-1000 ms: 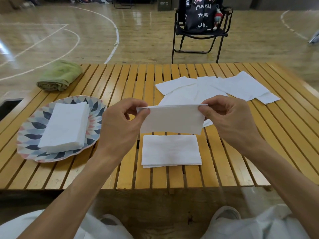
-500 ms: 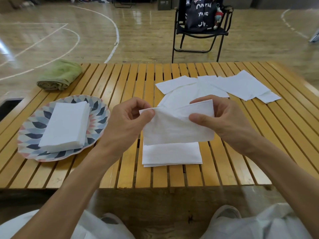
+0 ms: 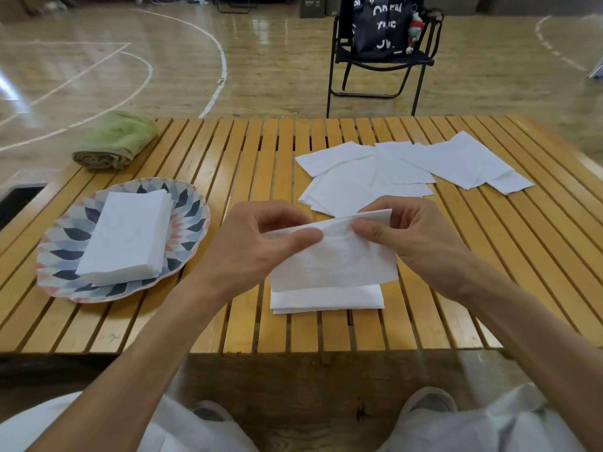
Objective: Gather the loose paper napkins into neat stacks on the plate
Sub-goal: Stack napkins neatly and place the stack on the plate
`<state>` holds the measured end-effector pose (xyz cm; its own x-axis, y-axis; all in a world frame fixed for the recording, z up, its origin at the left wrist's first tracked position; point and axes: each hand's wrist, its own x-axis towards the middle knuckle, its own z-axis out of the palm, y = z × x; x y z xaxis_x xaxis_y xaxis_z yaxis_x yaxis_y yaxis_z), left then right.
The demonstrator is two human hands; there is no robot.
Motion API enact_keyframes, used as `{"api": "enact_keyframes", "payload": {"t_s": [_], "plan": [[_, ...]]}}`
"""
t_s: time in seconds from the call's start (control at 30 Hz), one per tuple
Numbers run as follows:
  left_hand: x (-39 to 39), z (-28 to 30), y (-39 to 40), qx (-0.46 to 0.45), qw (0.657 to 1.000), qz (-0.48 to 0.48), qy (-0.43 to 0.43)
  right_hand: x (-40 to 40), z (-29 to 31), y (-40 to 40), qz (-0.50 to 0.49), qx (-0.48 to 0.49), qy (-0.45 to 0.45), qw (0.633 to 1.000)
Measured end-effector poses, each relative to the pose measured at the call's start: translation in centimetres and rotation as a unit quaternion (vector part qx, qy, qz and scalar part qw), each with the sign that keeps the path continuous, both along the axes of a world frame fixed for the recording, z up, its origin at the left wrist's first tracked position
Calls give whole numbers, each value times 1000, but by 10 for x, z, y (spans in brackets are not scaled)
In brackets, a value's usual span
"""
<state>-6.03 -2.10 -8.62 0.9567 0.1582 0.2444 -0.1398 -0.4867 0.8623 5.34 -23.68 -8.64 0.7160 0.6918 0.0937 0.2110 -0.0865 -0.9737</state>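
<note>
Both hands hold one white paper napkin (image 3: pixel 336 262) above the table's near middle. My left hand (image 3: pixel 261 243) pinches its upper left edge and my right hand (image 3: pixel 404 233) pinches its upper right edge. Under it lies a small folded stack of napkins (image 3: pixel 326 300) on the slats. A patterned plate (image 3: pixel 65 256) at the left carries a neat napkin stack (image 3: pixel 127 233). Several loose napkins (image 3: pixel 408 168) lie spread on the far right of the table.
A rolled green towel (image 3: pixel 114 141) lies at the table's far left corner. The slatted wooden table (image 3: pixel 228 158) ends just in front of my knees. A black folding chair (image 3: pixel 381 57) with a bag stands on the gym floor beyond.
The held napkin has come down from upright to lie slanted over the small stack, and my hands have drawn closer together along its top edge.
</note>
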Motion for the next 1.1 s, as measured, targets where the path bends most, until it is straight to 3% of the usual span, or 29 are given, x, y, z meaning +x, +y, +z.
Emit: {"api": "enact_keyframes", "payload": {"t_s": [0.27,0.47,0.73,0.93,1.1], "plan": [[1,0,1,-14,998,47,-31,1,0,0,-10,-6,-11,1000],[3,-3,3,-104,992,73,-11,5,-3,0,-46,-10,8,999],[5,-12,8,-122,985,113,39,5,-3,-3,-46,-42,18,998],[6,-26,7,-43,981,163,92,8,-21,1,-121,-105,88,983],[10,-37,5,-9,974,176,145,13,-30,1,-129,-171,94,972]]}}
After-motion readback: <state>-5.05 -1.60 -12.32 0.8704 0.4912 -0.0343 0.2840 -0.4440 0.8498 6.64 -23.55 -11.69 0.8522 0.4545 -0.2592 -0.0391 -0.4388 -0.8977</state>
